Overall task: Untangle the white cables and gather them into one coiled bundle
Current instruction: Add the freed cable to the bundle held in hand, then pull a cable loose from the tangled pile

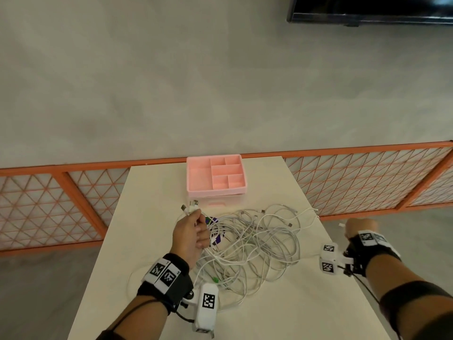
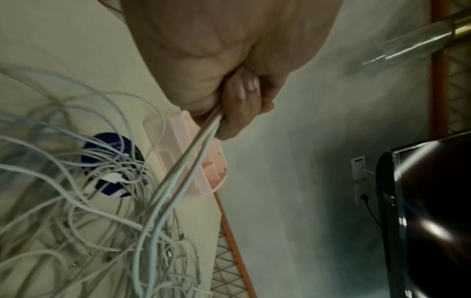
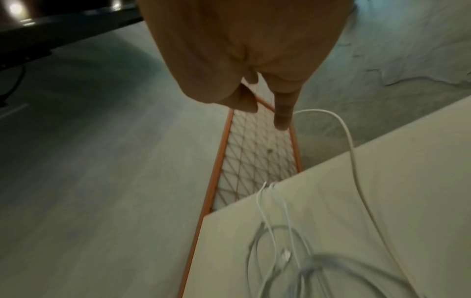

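Note:
A loose tangle of white cables (image 1: 252, 244) lies in the middle of the cream table (image 1: 152, 192). My left hand (image 1: 193, 229) is raised at the tangle's left side and grips several cable ends; their USB plugs (image 1: 190, 207) stick out above the fist. The left wrist view shows the gripped strands (image 2: 188, 161) running taut from my curled fingers (image 2: 239, 104) down into the pile (image 2: 102, 201). My right hand (image 1: 359, 229) is past the table's right edge and pinches the end of one cable (image 3: 349, 137), which arcs back onto the table.
A pink compartment tray (image 1: 215, 175) stands at the table's far edge, just beyond the cables. A purple object (image 1: 213, 220) lies under the tangle. An orange mesh fence (image 1: 367, 177) runs behind the table. A black screen (image 1: 367, 8) hangs on the wall.

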Tool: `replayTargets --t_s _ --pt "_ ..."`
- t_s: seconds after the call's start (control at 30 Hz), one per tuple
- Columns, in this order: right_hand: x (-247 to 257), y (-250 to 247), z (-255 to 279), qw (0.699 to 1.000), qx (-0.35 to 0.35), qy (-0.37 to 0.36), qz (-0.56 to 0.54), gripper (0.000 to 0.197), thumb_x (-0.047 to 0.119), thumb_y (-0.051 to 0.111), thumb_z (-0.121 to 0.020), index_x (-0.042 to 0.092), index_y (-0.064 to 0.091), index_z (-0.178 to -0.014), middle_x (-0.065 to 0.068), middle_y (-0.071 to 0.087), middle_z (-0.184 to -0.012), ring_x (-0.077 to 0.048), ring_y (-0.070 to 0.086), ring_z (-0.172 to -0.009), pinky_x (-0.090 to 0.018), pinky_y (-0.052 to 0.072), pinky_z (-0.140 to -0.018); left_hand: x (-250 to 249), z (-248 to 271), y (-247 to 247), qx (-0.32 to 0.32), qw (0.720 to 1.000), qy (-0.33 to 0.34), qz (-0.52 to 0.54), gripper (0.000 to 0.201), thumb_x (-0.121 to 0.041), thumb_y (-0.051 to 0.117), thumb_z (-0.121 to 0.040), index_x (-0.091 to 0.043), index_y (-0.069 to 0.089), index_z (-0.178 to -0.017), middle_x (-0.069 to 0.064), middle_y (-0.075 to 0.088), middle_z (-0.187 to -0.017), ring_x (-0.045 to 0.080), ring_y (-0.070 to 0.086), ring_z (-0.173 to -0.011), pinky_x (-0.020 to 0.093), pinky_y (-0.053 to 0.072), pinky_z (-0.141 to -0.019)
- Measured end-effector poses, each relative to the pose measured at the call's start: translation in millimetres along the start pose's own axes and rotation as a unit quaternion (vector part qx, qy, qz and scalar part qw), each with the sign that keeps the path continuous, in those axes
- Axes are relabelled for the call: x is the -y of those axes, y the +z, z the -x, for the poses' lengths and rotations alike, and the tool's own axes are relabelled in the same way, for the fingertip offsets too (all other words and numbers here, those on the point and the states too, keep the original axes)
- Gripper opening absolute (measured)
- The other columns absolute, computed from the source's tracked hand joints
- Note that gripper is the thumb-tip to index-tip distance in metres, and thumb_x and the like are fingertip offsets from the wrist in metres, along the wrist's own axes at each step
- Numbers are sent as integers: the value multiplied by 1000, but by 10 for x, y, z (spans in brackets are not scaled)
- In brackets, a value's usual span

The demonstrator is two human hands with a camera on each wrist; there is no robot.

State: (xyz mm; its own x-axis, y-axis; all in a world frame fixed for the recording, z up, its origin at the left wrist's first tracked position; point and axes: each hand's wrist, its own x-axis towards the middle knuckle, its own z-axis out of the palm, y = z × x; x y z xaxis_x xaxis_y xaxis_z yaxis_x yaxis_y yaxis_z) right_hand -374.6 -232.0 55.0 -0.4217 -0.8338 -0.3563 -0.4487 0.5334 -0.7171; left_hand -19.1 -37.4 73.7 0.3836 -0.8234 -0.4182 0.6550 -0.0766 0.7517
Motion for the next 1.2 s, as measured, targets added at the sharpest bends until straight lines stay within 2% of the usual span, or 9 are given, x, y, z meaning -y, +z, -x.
replayTargets --t_s 0.13,0.23,0.33,0.43,0.57,0.7,0.87,1.03,1.2 --pt "173 527 471 985 46 -162 -45 63 5 52 -83 19 38 -143 -11 53 -136 -23 59 -100 -42 56 -83 -25 38 248 37 999 17 21 22 -16 40 -94 -13 46 -73 -3 28 -57 9 22 -42 22 18 -40" --pt "381 890 1249 909 237 -338 -65 31 20 55 -98 31 57 -127 3 64 -126 -14 63 -103 -34 52 -90 -30 57 401 38 998 36 29 25 -16 37 -97 -14 45 -74 -2 31 -58 10 24 -44 23 22 -42" --pt "430 1127 1883 806 430 -406 27 28 54 60 -90 38 60 -113 1 72 -99 -13 70 -91 -36 55 -91 -68 46 488 29 996 62 49 26 -16 37 -99 -14 46 -75 -2 34 -58 11 28 -45 24 25 -44" --pt "311 1302 2036 760 438 -469 105 30 49 47 -99 21 58 -97 1 61 -73 -11 58 -64 -37 51 -74 -217 18 439 23 994 90 57 28 -15 34 -101 -15 45 -76 -3 36 -59 11 30 -46 25 29 -46" --pt "125 1250 1685 757 350 -515 198 25 41 32 -105 25 43 -90 11 51 -74 -16 54 -71 -37 47 -74 -461 -52 155 2 990 117 74 32 -18 33 -106 -15 48 -78 -3 38 -59 12 32 -51 28 34 -57" --pt "-15 1028 1139 767 278 -499 294 25 44 29 -104 24 41 -95 -2 62 -85 -28 61 -81 -41 48 -77 -557 -118 -81 -26 987 132 93 34 -18 31 -106 -15 48 -77 -7 33 -55 7 28 -43 21 28 -42" --pt "17 723 703 774 168 -480 377 21 33 32 -104 22 43 -90 2 61 -83 -29 60 -80 -37 43 -76 -498 -118 -128 -15 990 132 55 35 -16 32 -106 -13 50 -77 -7 33 -54 5 26 -41 18 21 -38" --pt "28 313 275 864 75 -340 363 18 11 43 -97 23 56 -93 -2 66 -96 -23 59 -84 -33 45 -76 -552 -105 -127 -26 990 133 46 35 -15 32 -106 -13 50 -77 -7 33 -52 5 24 -40 17 18 -37" --pt "-31 125 145 884 35 -313 344 16 14 42 -98 20 55 -92 -4 62 -87 -28 58 -80 -37 48 -75 -453 -127 -64 -19 993 117 15 35 -17 31 -107 -13 49 -76 -8 32 -50 5 23 -39 19 17 -38"
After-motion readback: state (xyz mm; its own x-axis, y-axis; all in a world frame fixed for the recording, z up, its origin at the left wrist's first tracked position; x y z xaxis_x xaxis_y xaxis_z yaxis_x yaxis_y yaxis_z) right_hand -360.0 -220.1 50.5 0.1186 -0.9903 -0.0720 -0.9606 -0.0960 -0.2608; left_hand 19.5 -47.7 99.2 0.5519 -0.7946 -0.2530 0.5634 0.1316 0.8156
